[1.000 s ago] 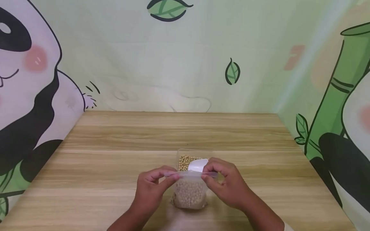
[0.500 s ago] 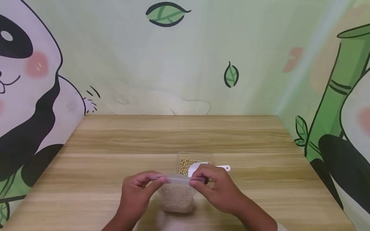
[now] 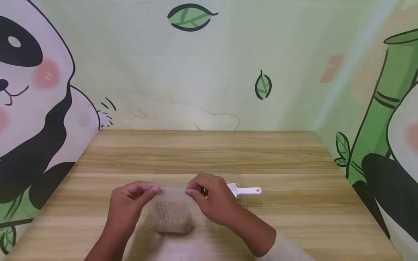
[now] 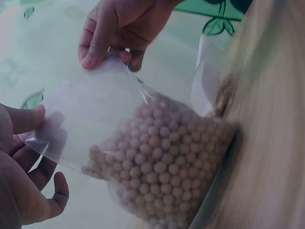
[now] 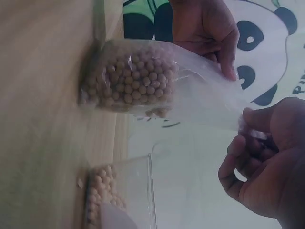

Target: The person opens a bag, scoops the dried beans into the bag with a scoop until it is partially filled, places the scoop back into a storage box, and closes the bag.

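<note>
A clear plastic bag [image 3: 171, 214] bulges with round tan beans [image 4: 162, 157] in its lower part, its base close over the table. My left hand [image 3: 127, 203] pinches one top corner between thumb and fingers. At the opposite corner, my right hand [image 3: 213, 195] pinches the top edge the same way. The upper part of the bag is stretched flat between both hands, as the left wrist view shows. Behind my right hand lies a white scoop [image 3: 249, 190], its head partly hidden.
Beside the bag stands a clear plastic box [image 5: 150, 191] holding more beans and the scoop; in the head view my right hand covers most of it. The wooden table [image 3: 294, 210] meets a wall [image 3: 209, 72] printed with pandas and leaves.
Both hands have moved left with the bag, away from in front of the box. The scoop's handle has come into view beyond my right hand.
</note>
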Action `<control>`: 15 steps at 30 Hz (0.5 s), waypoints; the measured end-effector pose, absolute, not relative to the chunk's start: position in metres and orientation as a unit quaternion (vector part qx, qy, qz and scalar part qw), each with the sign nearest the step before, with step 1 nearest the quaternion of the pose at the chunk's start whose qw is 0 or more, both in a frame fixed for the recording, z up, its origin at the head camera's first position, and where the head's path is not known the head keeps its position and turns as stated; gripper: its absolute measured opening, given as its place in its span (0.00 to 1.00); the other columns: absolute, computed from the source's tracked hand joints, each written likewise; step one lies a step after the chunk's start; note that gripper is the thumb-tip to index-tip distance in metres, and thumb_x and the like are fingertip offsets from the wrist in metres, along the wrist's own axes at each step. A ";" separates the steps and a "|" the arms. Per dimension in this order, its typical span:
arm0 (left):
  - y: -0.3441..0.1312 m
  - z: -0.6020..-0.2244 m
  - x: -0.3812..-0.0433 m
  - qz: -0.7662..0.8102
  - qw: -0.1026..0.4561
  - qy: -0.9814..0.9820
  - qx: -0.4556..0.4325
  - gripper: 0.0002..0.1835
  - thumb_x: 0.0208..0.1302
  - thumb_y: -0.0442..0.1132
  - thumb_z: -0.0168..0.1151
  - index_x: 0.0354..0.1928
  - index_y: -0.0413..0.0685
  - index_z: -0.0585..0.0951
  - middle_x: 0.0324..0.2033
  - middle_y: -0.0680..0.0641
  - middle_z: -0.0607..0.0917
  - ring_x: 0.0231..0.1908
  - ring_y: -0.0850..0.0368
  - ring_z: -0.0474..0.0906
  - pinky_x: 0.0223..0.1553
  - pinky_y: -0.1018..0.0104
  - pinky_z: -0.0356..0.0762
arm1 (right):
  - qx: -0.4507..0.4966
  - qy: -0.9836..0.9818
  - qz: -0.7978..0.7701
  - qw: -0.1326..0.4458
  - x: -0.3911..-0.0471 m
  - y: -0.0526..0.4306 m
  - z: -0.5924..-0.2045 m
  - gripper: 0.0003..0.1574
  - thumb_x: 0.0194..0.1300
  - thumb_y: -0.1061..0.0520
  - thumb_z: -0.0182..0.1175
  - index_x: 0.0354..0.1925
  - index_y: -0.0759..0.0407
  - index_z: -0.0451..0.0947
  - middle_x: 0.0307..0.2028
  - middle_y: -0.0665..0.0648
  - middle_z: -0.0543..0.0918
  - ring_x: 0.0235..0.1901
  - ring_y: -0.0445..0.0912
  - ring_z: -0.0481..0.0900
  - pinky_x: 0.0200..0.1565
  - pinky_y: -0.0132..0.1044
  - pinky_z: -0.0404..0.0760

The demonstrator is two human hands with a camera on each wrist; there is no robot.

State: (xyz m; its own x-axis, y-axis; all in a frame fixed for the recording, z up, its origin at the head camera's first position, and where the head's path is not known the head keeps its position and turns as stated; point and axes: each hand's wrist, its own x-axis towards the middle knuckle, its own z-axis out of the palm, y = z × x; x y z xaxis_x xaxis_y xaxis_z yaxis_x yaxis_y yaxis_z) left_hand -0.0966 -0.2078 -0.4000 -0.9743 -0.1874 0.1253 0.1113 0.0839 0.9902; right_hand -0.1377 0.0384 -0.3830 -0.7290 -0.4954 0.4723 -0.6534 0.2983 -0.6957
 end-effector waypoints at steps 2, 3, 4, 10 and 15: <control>-0.213 -0.405 -0.108 -0.656 0.089 -0.749 0.027 0.19 0.73 0.35 0.72 0.60 0.30 0.85 0.52 0.51 0.94 0.54 0.62 0.89 0.54 0.73 0.84 | 0.328 -0.826 0.446 0.110 -0.145 0.034 -0.382 0.03 0.74 0.62 0.68 0.42 0.61 0.88 0.34 0.54 0.85 0.34 0.42 0.80 0.38 0.34 0.82; -0.215 -0.408 -0.113 -0.644 0.076 -0.761 0.028 0.25 0.75 0.38 0.71 0.68 0.33 0.81 0.61 0.49 0.91 0.61 0.59 0.86 0.59 0.70 0.82 | 0.310 -0.837 0.434 0.120 -0.148 0.033 -0.382 0.05 0.74 0.61 0.68 0.45 0.62 0.88 0.37 0.56 0.87 0.36 0.45 0.82 0.41 0.36 0.83; -0.217 -0.412 -0.115 -0.630 0.066 -0.773 0.029 0.31 0.76 0.41 0.70 0.75 0.37 0.75 0.69 0.46 0.85 0.69 0.55 0.81 0.66 0.66 0.79 | 0.292 -0.847 0.426 0.126 -0.150 0.034 -0.383 0.09 0.74 0.60 0.68 0.49 0.63 0.88 0.42 0.58 0.88 0.39 0.47 0.84 0.44 0.39 0.84; -0.229 -0.423 -0.109 -0.543 0.044 -0.838 0.042 0.47 0.78 0.49 0.67 0.88 0.45 0.53 0.85 0.36 0.60 0.85 0.33 0.56 0.81 0.29 0.55 | 0.213 -0.865 0.433 0.135 -0.157 0.052 -0.386 0.24 0.74 0.57 0.69 0.64 0.63 0.84 0.60 0.62 0.84 0.57 0.58 0.85 0.58 0.55 0.86; -0.229 -0.426 -0.102 -0.468 0.053 -0.882 0.029 0.50 0.77 0.56 0.67 0.88 0.45 0.53 0.86 0.32 0.57 0.84 0.26 0.53 0.79 0.24 0.54 | 0.181 -0.876 0.425 0.141 -0.158 0.081 -0.382 0.24 0.74 0.57 0.69 0.65 0.63 0.84 0.62 0.63 0.83 0.64 0.61 0.82 0.64 0.61 0.82</control>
